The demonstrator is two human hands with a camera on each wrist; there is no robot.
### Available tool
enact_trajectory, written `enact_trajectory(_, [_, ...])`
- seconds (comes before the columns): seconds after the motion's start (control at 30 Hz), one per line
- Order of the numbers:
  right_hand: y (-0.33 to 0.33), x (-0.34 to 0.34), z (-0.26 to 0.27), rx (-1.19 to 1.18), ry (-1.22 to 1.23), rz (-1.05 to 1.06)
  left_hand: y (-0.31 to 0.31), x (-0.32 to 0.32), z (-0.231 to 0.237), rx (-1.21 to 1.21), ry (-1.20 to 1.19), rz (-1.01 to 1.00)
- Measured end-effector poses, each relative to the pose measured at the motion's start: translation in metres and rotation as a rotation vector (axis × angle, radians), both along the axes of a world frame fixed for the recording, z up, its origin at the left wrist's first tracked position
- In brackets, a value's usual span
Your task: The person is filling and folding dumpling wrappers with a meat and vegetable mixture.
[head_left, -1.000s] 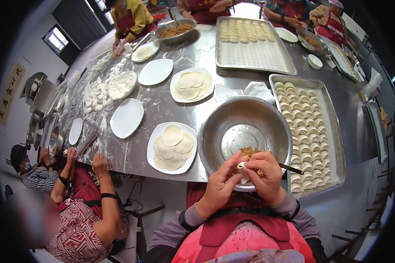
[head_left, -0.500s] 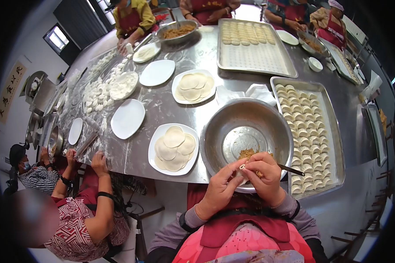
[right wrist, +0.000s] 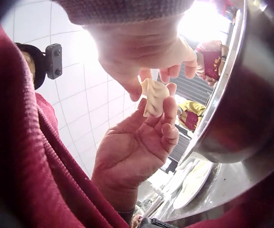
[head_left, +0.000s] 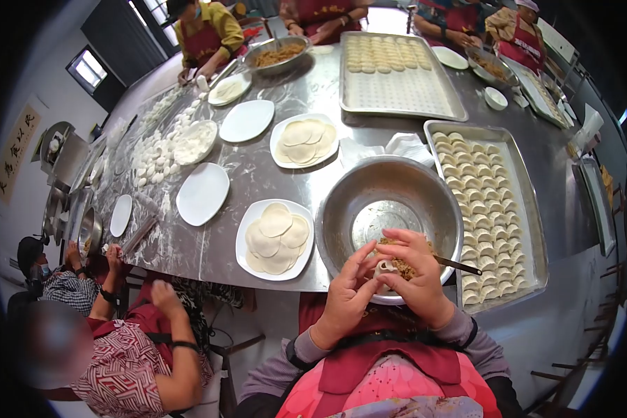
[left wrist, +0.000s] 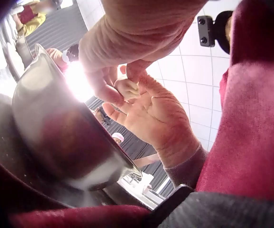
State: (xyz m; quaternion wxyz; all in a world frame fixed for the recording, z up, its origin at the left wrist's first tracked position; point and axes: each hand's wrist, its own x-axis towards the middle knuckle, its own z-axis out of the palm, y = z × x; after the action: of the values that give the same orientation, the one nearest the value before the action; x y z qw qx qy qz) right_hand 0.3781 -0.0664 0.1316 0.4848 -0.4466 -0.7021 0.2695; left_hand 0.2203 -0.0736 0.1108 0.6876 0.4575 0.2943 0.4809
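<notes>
A pleated dumpling [right wrist: 155,98] is pinched between the thumb and fingers of the left hand [right wrist: 134,149], its folds plain in the right wrist view. The right hand [head_left: 415,279] is at its other side, thumb close to the dumpling and fingers spread and lightly bent; in the left wrist view this hand [left wrist: 153,116] touches or nearly touches it. Both hands are over the near rim of a big steel bowl [head_left: 348,202]. Brown filling [head_left: 403,268] lies in the bowl behind the right hand, with a dark handle [head_left: 456,264] resting across the rim.
Right of the bowl stands a tray [head_left: 529,209] with rows of dumplings. A plate of round wrappers [head_left: 275,238] is left of it, another wrapper plate [head_left: 304,141] farther back. Empty plates [head_left: 203,194], floured dough pieces and a second tray [head_left: 404,97] are beyond. Several people surround the table.
The right hand's fingers have lifted and spread from their tight pinch at the dumpling. The left hand keeps its grip. The neighbour at left has raised a hand off the table edge.
</notes>
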Motion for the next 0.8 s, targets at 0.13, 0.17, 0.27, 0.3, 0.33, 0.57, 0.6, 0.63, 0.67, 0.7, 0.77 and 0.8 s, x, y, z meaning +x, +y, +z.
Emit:
enact_trajectory(0.13, [0.003,0.002,-0.007,-0.156,0.177,0.170,0.002,0.001,-0.001,-0.004,-0.062,-0.031])
enact_trajectory(0.17, [0.003,0.003,-0.007,-0.183,0.205,0.201,0.001,0.001,-0.002,-0.001,-0.075,-0.048])
enact_trajectory(0.27, [0.005,0.008,-0.007,-0.165,0.210,0.253,-0.001,0.004,0.003,-0.051,-0.039,-0.055])
enact_trajectory(0.3, [0.006,0.011,-0.012,-0.128,0.188,0.258,0.000,0.005,0.001,-0.060,-0.050,-0.072])
enact_trajectory(0.33, [0.005,0.013,-0.015,-0.094,0.168,0.263,-0.001,0.004,-0.002,-0.072,-0.060,-0.089])
enact_trajectory(0.57, [-0.002,0.008,0.004,-0.159,0.330,0.196,0.004,0.007,0.010,-0.151,-0.058,-0.125])
enact_trajectory(0.6, [-0.002,0.011,0.000,-0.128,0.295,0.225,0.004,0.008,0.015,-0.177,-0.061,-0.114])
enact_trajectory(0.63, [0.001,0.015,-0.005,-0.090,0.257,0.253,0.005,0.005,0.011,-0.102,0.015,-0.150])
enact_trajectory(0.67, [0.003,0.018,-0.008,-0.052,0.218,0.280,0.005,0.007,0.014,-0.100,0.008,-0.142])
enact_trajectory(0.7, [0.003,0.020,-0.009,-0.037,0.216,0.284,0.005,0.011,0.018,-0.101,0.000,-0.133])
enact_trajectory(0.77, [0.002,0.020,-0.010,-0.013,0.214,0.294,0.004,0.014,0.019,-0.095,-0.028,-0.136])
enact_trajectory(0.8, [0.000,0.019,-0.010,-0.006,0.188,0.266,0.005,0.014,0.014,-0.086,-0.048,-0.146])
